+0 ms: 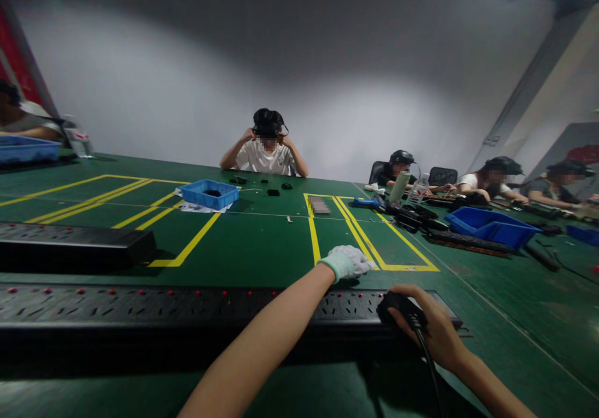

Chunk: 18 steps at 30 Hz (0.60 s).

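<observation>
A long black power strip point(178, 309) with a row of sockets and small red parts lies across the table in front of me. My right hand point(433, 327), bare, grips a black plug point(395, 309) against the sockets near the strip's right end. From the plug a black cord point(428, 362) hangs down toward me. Whether the prongs are inserted is hidden. My left hand point(349, 263), in a white glove with a mint cuff, reaches over the strip to its far side. Its fingers look stretched to the right and low over the table, with nothing visible in them.
Another black strip point(75, 246) lies at the left. Beyond are a blue bin point(209, 194), yellow tape rectangles point(199, 241), and, at right, a blue tray point(491, 226) beside black parts point(416, 218). A person point(266, 150) sits opposite; several others sit along the sides.
</observation>
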Each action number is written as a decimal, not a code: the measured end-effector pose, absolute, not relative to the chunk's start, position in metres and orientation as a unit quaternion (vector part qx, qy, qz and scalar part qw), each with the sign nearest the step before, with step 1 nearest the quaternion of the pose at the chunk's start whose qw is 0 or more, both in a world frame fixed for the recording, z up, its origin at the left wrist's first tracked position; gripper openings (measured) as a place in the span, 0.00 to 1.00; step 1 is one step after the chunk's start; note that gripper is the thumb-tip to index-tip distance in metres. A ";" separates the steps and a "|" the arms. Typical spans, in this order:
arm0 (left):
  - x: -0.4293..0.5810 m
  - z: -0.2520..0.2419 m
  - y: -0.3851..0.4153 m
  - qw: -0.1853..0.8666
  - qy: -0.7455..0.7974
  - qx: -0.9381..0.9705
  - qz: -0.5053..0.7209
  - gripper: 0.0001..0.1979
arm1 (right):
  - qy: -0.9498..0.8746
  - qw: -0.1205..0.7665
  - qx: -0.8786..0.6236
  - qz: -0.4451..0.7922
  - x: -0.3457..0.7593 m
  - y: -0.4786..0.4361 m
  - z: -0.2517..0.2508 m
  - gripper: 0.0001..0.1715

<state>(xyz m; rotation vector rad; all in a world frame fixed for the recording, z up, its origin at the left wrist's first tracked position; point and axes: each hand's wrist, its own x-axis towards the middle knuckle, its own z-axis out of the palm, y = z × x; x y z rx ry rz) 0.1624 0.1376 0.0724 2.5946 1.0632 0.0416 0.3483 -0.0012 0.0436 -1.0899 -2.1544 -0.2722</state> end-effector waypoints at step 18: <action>0.161 0.081 0.133 0.214 0.383 0.899 0.012 0.14 | -0.831 0.351 -0.420 -0.100 0.348 -0.003 0.045 0.10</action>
